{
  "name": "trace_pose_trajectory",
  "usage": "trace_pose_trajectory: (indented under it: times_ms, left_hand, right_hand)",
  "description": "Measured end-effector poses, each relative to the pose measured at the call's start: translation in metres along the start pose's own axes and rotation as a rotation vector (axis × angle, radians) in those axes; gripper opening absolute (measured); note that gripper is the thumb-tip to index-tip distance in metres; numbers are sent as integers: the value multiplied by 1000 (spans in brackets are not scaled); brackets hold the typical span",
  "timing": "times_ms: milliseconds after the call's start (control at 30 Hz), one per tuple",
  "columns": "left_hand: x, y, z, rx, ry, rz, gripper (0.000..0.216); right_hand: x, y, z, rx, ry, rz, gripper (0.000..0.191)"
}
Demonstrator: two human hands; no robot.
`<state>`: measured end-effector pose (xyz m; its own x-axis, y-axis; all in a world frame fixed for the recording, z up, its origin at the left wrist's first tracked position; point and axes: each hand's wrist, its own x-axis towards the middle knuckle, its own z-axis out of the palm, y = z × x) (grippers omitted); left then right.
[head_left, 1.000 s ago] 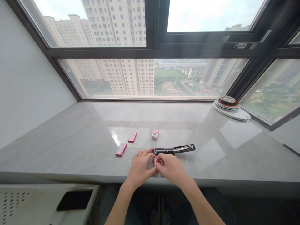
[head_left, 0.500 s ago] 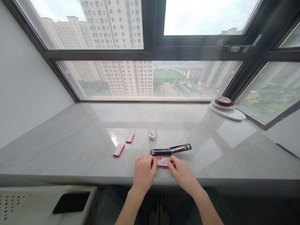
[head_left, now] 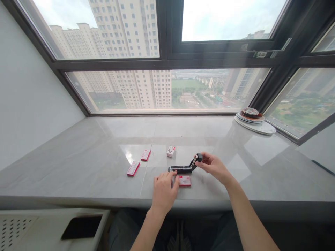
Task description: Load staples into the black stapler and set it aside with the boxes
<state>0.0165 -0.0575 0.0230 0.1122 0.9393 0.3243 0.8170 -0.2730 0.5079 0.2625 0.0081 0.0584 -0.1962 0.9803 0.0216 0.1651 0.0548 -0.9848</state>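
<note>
A black stapler (head_left: 181,169) lies unfolded on the grey counter, its top arm raised at the right end. My right hand (head_left: 211,166) pinches the tip of that arm between thumb and fingers. At the left end of the base is my left hand (head_left: 165,188), fingers curled, with the index fingertip on the stapler and the thumb by the near box. This red-and-white staple box (head_left: 185,181) lies flat just in front of the stapler, its left end partly covered by the thumb.
Two more red-and-white boxes, a nearer one (head_left: 133,168) and a farther one (head_left: 146,155), lie to the left. Behind the stapler stands a small white box (head_left: 171,151). Stacked plates (head_left: 255,125) sit by the window at right. The counter's front edge (head_left: 209,200) runs below my hands.
My right hand has left the near box and moved up to the stapler's arm, which now tilts more steeply. My left hand has shifted slightly right, its index finger reaching the stapler.
</note>
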Motion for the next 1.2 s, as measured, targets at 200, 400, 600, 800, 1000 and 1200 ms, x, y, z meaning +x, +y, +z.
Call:
trace_pose_trajectory:
  times_ms: [200,400,600,800,1000,1200]
  left_hand:
    - [3,4,-4,45,-8,-4,16]
    - [1,18,-3,45,-41,173,22]
    - [5,-19,-18,193,33,108,11]
    - [18,-101,-62,395,225,-133,13]
    - [35,-147,-66,236,223,-49,18]
    - [49,-149,-48,-34,96,-13,58]
  right_hand:
    - [38,-9,53,-335,-197,-152,33]
    - [38,-6,58,-499,-212,-158,27]
    - [34,-1,45,-529,-131,-136,28]
    - [35,4,40,-498,-109,-79,28]
    - [34,2,41,-497,-100,-73,28]
    - [33,-2,40,-541,-107,-78,30]
